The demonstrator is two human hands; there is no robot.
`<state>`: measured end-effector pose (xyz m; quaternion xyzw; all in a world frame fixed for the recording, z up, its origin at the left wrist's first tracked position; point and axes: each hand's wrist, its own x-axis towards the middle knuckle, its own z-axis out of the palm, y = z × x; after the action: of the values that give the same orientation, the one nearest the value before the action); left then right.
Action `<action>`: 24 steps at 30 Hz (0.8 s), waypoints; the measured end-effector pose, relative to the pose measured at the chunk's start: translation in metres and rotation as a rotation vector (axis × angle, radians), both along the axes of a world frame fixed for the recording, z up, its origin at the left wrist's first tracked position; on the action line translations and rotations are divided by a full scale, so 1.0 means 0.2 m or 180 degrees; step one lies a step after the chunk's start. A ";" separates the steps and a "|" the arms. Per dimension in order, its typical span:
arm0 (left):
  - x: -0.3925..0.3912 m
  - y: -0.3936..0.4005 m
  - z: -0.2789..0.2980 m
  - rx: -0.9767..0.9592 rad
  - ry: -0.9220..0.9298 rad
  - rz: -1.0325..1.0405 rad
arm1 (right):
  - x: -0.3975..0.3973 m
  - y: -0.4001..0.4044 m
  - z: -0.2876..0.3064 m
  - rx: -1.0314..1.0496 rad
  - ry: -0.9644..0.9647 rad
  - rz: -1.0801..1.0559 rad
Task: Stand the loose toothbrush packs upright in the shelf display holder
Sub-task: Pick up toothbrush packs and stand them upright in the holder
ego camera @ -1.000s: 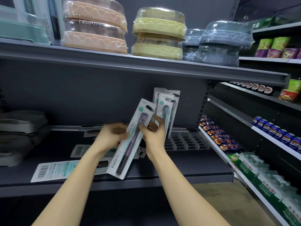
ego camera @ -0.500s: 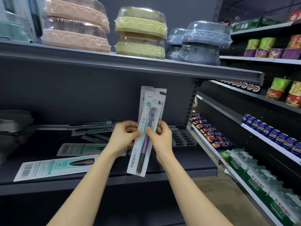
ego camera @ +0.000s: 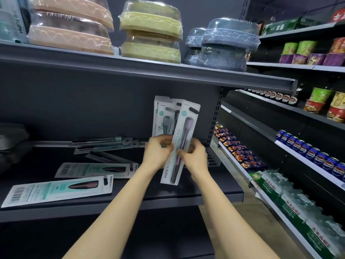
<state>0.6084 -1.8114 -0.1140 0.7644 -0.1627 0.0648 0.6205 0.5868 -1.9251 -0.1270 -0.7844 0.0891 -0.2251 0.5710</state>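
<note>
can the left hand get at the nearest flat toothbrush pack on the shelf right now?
Probably not yet: the left hand is busy holding the purple toothbrush pack together with the right hand. The nearest flat pack lies uncovered at the shelf front.

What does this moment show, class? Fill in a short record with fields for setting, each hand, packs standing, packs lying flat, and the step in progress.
setting: dark shop shelf
left hand: grip on the purple toothbrush pack, left edge
right hand: grip on the same pack, right edge
packs standing: a few upright packs behind the held one
packs lying flat: nearest flat pack, second flat pack, more behind
step in progress: held pack tilted, not yet placed
</note>
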 end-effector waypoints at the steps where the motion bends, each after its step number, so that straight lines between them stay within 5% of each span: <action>1: 0.01 -0.02 0.00 0.0123 -0.0045 -0.0042 | 0.01 -0.02 0.00 -0.0028 -0.0002 -0.0095; 11: 0.13 -0.11 0.04 0.0487 -0.0171 -0.0265 | 0.20 -0.09 -0.01 -0.0441 -0.0094 -0.0601; 24: 0.30 -0.16 0.00 0.0792 0.0427 -0.0422 | 0.35 -0.11 -0.07 -0.0604 -0.0165 -0.0886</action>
<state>0.6691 -1.8440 -0.1145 0.8256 -0.1778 -0.0481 0.5334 0.6564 -1.9480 -0.1409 -0.8089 0.1604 -0.3295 0.4598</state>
